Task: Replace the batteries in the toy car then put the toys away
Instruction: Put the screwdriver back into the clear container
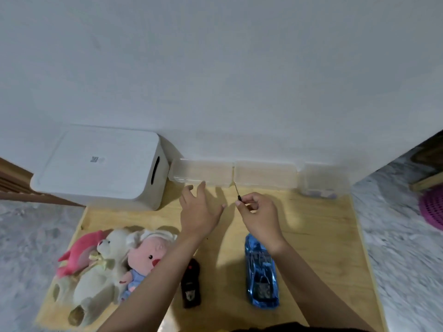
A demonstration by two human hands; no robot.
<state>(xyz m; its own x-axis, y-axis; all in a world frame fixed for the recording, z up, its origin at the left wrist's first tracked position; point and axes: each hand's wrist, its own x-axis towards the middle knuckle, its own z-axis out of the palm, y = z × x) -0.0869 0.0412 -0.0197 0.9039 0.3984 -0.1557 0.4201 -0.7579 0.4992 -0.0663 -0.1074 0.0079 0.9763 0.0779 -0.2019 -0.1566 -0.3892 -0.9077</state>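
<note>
White wall fills the upper half of the frame. Below it, a pale wooden worktop (318,226) runs from centre to the lower edge, with mottled grey floor on both sides.

White lidded bin (100,167) at left centre, back against the wall. Three clear plastic boxes in a row along the wall: left box (201,174), middle box (265,174), right box (323,179) with something pale purple inside, too blurred to name.

Pile of soft toys (112,264) at lower left, reaching the worktop's left edge. Blue toy car (261,271) at lower centre-right, lying on the worktop just under the right forearm. Dark remote control (191,283) left of the car, partly under the left forearm.

Left hand (200,209) spread wide, fingers straight, reaching to the left box and holding nothing. Right hand (260,212) pinches a small screwdriver (237,193) at its handle, tip up toward the gap between the left and middle boxes.

Risks, as I judge them: the screwdriver is thin and held only at the fingertips, so a bump against a box could knock it loose. The forearms pass right over car and remote; pulling back low could sweep either one. The soft toys sit at the edge and could slide to the floor.

Open room: bare wood between hands and car, and a wide patch at right centre.
</note>
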